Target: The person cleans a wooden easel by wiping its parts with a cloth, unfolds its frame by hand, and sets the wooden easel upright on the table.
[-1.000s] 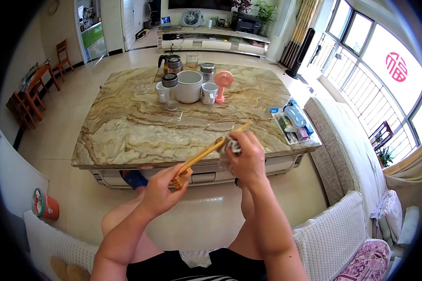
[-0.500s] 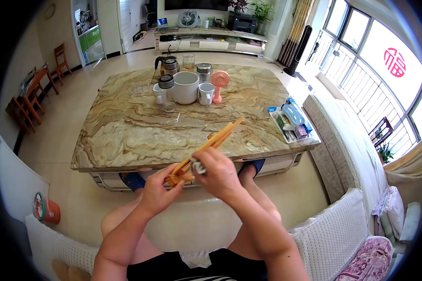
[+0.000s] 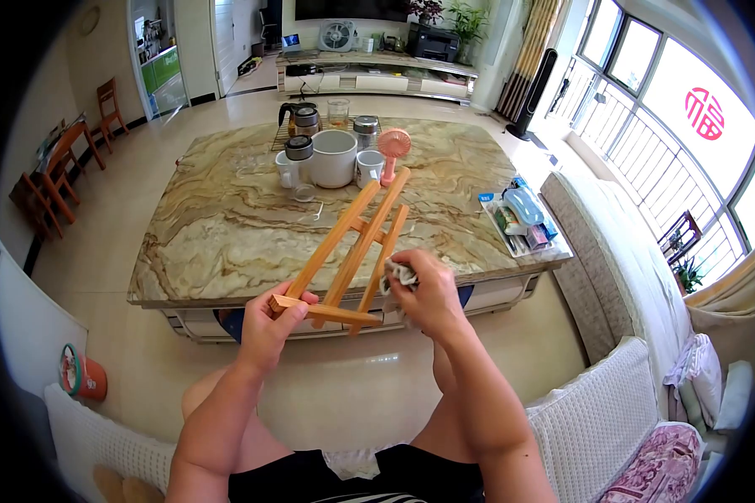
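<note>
A small wooden easel [image 3: 354, 260] is held up over the near edge of the marble-topped coffee table [image 3: 201, 251], its slats fanned apart and tilted away from me. My left hand [image 3: 270, 323] grips the left end of its lower crossbar, thumb on top. Close to the right-hand slat, my right hand [image 3: 429, 289] is closed round a crumpled greyish-white cloth [image 3: 401, 275]. Whether the cloth touches the wood I cannot tell.
On the table stand a white pot [image 3: 334, 159], mugs, lidded jars and a pink handheld fan [image 3: 393, 149]. At its right corner lie several packages [image 3: 524, 216]. A sofa [image 3: 600, 402] is around me, and a red bin [image 3: 84, 374] stands at the left.
The easel has turned from narrow and edge-on to face me, with its slats now spread in view. My right hand has moved right with the cloth, away from the bundled slats.
</note>
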The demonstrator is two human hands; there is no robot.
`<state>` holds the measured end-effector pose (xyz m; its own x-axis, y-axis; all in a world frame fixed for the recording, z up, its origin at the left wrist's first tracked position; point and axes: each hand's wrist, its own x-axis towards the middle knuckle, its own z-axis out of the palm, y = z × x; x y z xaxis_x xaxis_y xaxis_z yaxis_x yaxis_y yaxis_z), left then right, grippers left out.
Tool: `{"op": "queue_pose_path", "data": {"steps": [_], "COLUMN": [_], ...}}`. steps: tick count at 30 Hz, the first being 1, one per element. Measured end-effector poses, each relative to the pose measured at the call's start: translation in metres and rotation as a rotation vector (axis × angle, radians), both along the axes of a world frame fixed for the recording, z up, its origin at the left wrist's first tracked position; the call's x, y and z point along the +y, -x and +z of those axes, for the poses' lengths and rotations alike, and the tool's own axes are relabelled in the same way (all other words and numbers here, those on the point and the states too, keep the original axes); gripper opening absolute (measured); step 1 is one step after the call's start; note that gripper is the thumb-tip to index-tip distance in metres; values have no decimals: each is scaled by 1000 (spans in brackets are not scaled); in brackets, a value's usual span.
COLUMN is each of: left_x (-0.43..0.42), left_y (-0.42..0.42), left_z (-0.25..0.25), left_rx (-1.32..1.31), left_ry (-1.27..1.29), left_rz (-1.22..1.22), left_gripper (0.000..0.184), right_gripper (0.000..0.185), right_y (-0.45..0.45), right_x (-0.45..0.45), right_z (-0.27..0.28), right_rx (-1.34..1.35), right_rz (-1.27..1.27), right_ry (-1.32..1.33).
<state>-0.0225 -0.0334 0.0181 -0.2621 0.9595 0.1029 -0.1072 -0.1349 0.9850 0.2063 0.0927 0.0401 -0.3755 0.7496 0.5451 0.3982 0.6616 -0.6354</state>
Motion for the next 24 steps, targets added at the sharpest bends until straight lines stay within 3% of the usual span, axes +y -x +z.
{"op": "queue_pose_path", "data": {"steps": [8, 12, 24], "left_x": [-1, -1, -8], "left_y": [-3, -5, 6], "left_z": [0, 0, 0], "left_rx": [-62, -17, 41], "left_ry": [64, 62, 127], "left_rz": [-59, -108, -241], "left_gripper": [41, 50, 51], "right_gripper": [38, 30, 25], "right_y": [28, 26, -31], "right_x": [-28, -21, 34], "right_z": [-13, -7, 11], "right_rx": [-161, -243, 28], "right_rz": [270, 213, -254], "right_ry": [-131, -139, -137]}}
